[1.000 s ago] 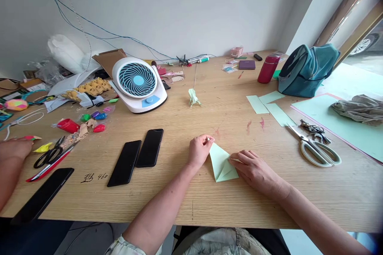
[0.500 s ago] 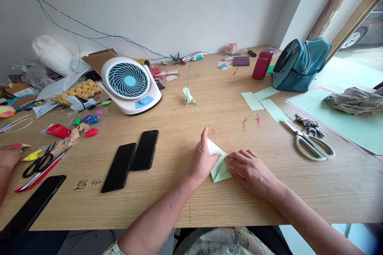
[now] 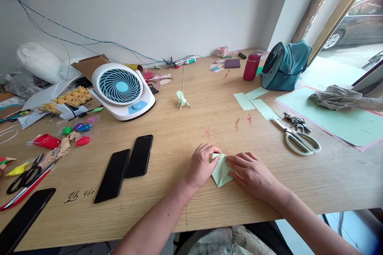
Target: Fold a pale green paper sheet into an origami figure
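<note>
A pale green sheet of folded paper (image 3: 220, 176) lies on the table in front of me, with creases meeting near its lower corner. My left hand (image 3: 203, 164) grips the paper's upper left flap between thumb and curled fingers. From the other side my right hand (image 3: 249, 173) presses on the paper's right part, fingers together over it, hiding that edge. Farther back stands a small folded green paper figure (image 3: 182, 99). Several cut strips of the same green paper (image 3: 265, 109) lie to the right.
White-handled scissors (image 3: 302, 141) and keys (image 3: 297, 121) lie at right, before a teal bag (image 3: 287, 65) and a red bottle (image 3: 251, 66). To the left are two dark phones (image 3: 112, 175) (image 3: 139, 155), a white fan (image 3: 122, 87), black scissors (image 3: 25, 177) and another phone (image 3: 26, 217).
My left thumb and fingers have closed on the paper's upper left flap, which is now folded inward. My right hand stays on the paper. The camera view has turned slightly right.
</note>
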{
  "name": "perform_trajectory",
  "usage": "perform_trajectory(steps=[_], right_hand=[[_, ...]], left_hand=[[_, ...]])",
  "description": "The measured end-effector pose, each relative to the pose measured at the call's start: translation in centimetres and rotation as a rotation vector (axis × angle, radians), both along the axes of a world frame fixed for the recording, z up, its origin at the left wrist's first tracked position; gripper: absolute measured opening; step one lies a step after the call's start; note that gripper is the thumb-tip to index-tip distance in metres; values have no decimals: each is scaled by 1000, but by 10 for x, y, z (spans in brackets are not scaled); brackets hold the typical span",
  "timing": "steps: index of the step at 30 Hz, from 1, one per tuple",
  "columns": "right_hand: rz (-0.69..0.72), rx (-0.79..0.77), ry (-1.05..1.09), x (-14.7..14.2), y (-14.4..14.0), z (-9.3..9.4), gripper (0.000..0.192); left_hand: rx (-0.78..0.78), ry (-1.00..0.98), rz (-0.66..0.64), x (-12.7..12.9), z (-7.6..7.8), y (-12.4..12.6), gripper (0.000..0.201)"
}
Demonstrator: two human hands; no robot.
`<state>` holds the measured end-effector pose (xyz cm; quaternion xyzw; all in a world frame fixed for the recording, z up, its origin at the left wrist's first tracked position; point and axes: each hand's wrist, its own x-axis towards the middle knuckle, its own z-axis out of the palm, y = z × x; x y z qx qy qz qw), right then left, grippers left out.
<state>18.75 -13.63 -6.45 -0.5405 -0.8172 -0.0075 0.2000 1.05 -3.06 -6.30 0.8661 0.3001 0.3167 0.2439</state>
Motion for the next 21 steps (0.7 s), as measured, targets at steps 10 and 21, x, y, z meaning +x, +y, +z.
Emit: perform_trajectory(steps=[10,21], right_hand=[[48,-2,27,16,-7,0,28],[130,-16,20,33,1,4,32]], left_hand=[[370,277,-241,-13,-3,-9,32],[579,220,-453,-23,-9,2,24]])
